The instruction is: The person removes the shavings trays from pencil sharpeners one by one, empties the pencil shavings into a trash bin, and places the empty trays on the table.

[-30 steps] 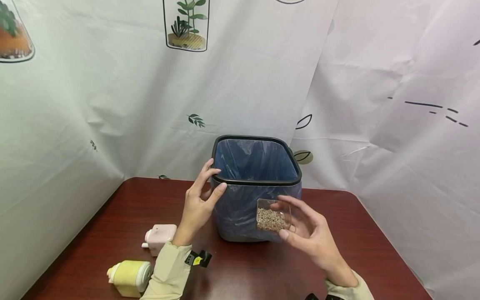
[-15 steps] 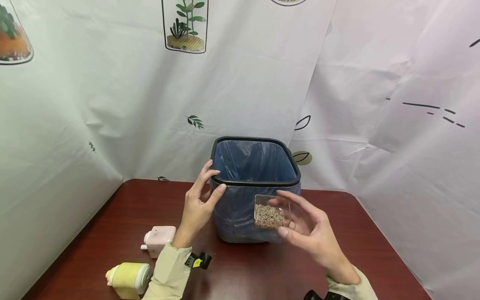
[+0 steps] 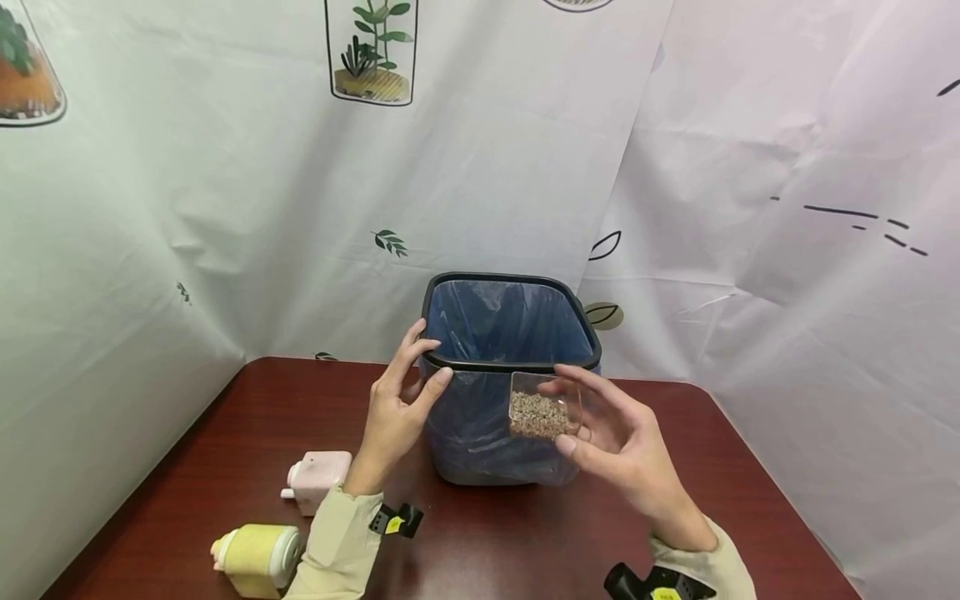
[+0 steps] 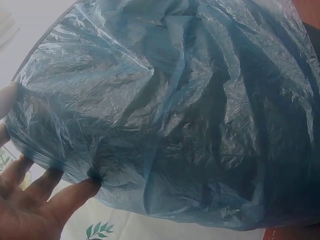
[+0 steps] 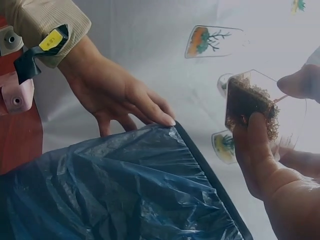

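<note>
My left hand holds the left front corner of a trash bin with a black rim and a blue bag liner. In the left wrist view, its fingers press against the liner. In my right hand is a small clear plastic box, pinched between thumb and fingers. Fine brown bits like pencil shavings partly fill it. This box overlaps the bin's front just below the rim in the head view, its open side tilted toward me.
On the left of the dark red table stand a pink pencil sharpener and a yellow pencil sharpener, both close to my left forearm. A white printed cloth hangs behind the bin and along the sides.
My right hand has lifted the clear box slightly, bringing it nearer the bin's rim. My left hand keeps its place on the bin.
</note>
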`<control>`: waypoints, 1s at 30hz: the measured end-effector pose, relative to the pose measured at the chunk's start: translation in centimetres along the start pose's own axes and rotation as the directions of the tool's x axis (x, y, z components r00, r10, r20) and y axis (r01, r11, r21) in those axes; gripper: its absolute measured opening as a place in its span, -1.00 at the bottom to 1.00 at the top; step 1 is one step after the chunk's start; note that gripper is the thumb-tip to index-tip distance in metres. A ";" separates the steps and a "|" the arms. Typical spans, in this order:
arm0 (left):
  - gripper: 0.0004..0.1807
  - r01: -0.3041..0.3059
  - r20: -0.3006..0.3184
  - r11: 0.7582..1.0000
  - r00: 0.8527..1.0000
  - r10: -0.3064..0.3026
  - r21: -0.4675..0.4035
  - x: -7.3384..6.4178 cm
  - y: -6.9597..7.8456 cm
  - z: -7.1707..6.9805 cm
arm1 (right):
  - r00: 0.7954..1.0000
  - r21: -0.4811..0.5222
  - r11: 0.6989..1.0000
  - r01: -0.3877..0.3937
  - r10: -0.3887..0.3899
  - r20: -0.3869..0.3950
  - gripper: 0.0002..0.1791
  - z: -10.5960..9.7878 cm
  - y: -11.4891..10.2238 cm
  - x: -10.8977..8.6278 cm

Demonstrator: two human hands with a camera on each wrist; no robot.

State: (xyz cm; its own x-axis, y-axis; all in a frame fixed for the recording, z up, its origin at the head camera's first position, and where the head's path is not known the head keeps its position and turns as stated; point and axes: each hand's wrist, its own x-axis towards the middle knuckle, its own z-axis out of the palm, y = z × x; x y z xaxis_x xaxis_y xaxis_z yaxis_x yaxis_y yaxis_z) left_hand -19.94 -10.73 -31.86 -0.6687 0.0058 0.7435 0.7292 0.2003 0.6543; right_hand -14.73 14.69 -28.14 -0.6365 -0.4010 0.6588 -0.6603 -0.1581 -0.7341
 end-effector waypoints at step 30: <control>-0.59 0.019 0.006 1.000 1.000 -0.019 -0.017 -0.1 0.1 -0.2 | 0.976 -0.038 0.986 -0.165 0.158 -0.153 -0.32 -2.2 0.8 3.4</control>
State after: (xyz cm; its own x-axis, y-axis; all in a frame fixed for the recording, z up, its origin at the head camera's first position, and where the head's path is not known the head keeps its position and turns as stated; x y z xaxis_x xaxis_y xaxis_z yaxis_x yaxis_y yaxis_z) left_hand -19.80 -10.88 -31.87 -0.6831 0.0080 0.7303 0.7189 0.1835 0.6705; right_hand -18.33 15.22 -26.15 -0.7860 -0.2780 0.5522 -0.5608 -0.0556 -0.8261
